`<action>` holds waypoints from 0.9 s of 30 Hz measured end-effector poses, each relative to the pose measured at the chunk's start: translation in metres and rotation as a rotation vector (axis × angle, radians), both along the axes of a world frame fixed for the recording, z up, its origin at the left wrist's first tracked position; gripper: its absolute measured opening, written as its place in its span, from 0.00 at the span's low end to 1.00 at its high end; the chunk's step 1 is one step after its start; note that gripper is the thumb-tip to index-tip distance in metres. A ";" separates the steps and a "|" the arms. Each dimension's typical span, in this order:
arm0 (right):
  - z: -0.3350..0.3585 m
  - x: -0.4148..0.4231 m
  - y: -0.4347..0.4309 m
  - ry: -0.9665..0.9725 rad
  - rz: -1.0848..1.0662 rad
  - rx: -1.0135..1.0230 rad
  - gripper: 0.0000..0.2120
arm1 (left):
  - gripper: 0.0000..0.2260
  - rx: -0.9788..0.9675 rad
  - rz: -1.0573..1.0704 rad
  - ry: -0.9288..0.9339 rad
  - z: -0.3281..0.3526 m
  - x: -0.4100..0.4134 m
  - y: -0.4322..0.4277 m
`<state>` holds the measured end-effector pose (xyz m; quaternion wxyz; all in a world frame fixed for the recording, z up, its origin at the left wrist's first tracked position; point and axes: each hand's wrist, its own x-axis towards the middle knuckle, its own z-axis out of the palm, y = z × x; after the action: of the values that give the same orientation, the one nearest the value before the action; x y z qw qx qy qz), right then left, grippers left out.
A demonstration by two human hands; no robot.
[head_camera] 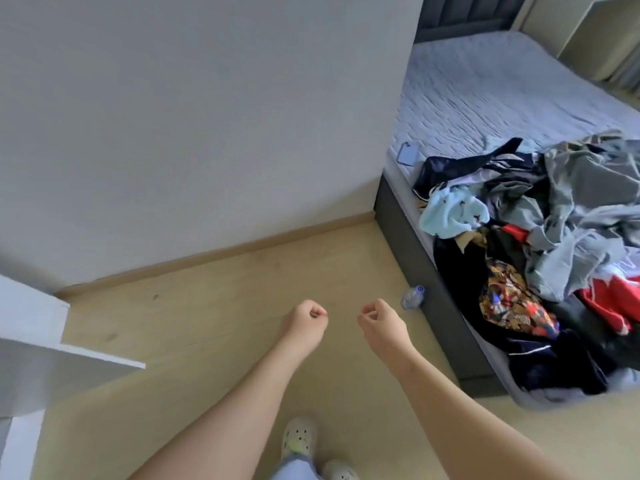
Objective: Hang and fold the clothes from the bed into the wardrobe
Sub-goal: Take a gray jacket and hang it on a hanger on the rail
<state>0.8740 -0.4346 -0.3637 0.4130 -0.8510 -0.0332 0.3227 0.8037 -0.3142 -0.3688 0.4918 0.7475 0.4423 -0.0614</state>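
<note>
Left hand (306, 322): fingers curled into a fist, nothing held, raised over the floor (207, 306).
Right hand (381, 322): likewise curled, thumb against forefinger, nothing pinched.
Clothes pile (554, 237): heaped unsorted on the near corner of the bed (502, 91), some draped over the edge, apart from both hands.
Wardrobe (31, 341): only white panels are seen at the left; the inside is hidden.
Progress: judged early. No garment is picked up, and the whole heap is left to be hung or folded.
Other: phone (408, 153) on the mattress beside the pile; water bottle (413, 297) on the floor by the bed base.
</note>
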 end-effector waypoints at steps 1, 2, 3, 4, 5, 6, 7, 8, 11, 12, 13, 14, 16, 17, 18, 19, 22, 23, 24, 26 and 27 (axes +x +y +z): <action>-0.004 0.011 -0.006 0.002 -0.029 -0.027 0.04 | 0.09 -0.006 -0.068 0.018 -0.004 0.014 -0.001; -0.005 0.019 -0.011 0.002 -0.049 -0.046 0.04 | 0.09 -0.007 -0.112 0.032 -0.007 0.024 -0.002; -0.006 0.026 -0.017 0.005 -0.071 -0.056 0.04 | 0.09 -0.005 -0.142 0.044 -0.010 0.032 -0.003; -0.008 0.034 -0.023 0.012 -0.110 -0.063 0.04 | 0.09 -0.005 -0.176 0.056 -0.013 0.045 -0.006; -0.009 0.040 -0.028 0.015 -0.138 -0.066 0.04 | 0.09 -0.004 -0.211 0.063 -0.016 0.057 -0.009; -0.010 0.048 -0.035 0.018 -0.164 -0.068 0.04 | 0.09 -0.011 -0.257 0.071 -0.019 0.070 -0.014; -0.012 0.057 -0.046 0.025 -0.198 -0.068 0.04 | 0.10 -0.026 -0.313 0.082 -0.022 0.085 -0.024; -0.015 0.067 -0.058 0.036 -0.236 -0.062 0.05 | 0.10 -0.042 -0.364 0.092 -0.025 0.102 -0.034; -0.022 0.098 -0.085 0.056 -0.301 -0.061 0.07 | 0.10 -0.065 -0.440 0.112 -0.028 0.145 -0.059; -0.025 0.112 -0.094 0.059 -0.318 -0.056 0.08 | 0.10 -0.076 -0.429 0.100 -0.030 0.162 -0.067; -0.027 0.125 -0.103 0.062 -0.330 -0.050 0.08 | 0.10 -0.087 -0.401 0.082 -0.032 0.179 -0.076; -0.028 0.138 -0.112 0.066 -0.336 -0.045 0.08 | 0.10 -0.096 -0.368 0.068 -0.033 0.196 -0.085; -0.029 0.168 -0.133 0.067 -0.332 -0.046 0.08 | 0.11 -0.115 -0.318 0.057 -0.035 0.228 -0.107; -0.029 0.183 -0.144 0.071 -0.328 -0.051 0.08 | 0.10 -0.132 -0.312 0.063 -0.034 0.242 -0.119; -0.029 0.196 -0.155 0.075 -0.328 -0.057 0.08 | 0.10 -0.149 -0.314 0.072 -0.034 0.254 -0.130; -0.030 0.210 -0.164 0.074 -0.327 -0.061 0.08 | 0.09 -0.163 -0.310 0.076 -0.034 0.267 -0.140; -0.032 0.249 -0.185 0.073 -0.311 -0.086 0.07 | 0.10 -0.180 -0.296 0.073 -0.032 0.306 -0.163; -0.034 0.260 -0.190 0.084 -0.307 -0.093 0.08 | 0.10 -0.180 -0.309 0.073 -0.031 0.318 -0.169; -0.037 0.271 -0.194 0.100 -0.304 -0.097 0.08 | 0.10 -0.180 -0.327 0.077 -0.031 0.331 -0.175; -0.041 0.287 -0.201 0.125 -0.301 -0.109 0.07 | 0.10 -0.188 -0.352 0.089 -0.032 0.350 -0.182; -0.044 0.297 -0.205 0.136 -0.309 -0.120 0.07 | 0.10 -0.191 -0.360 0.096 -0.034 0.362 -0.185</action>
<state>1.1711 -0.6392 -0.4079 0.4077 -0.8452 0.1454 0.3136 1.1654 -0.4988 -0.4025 0.5199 0.7607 0.3164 -0.2255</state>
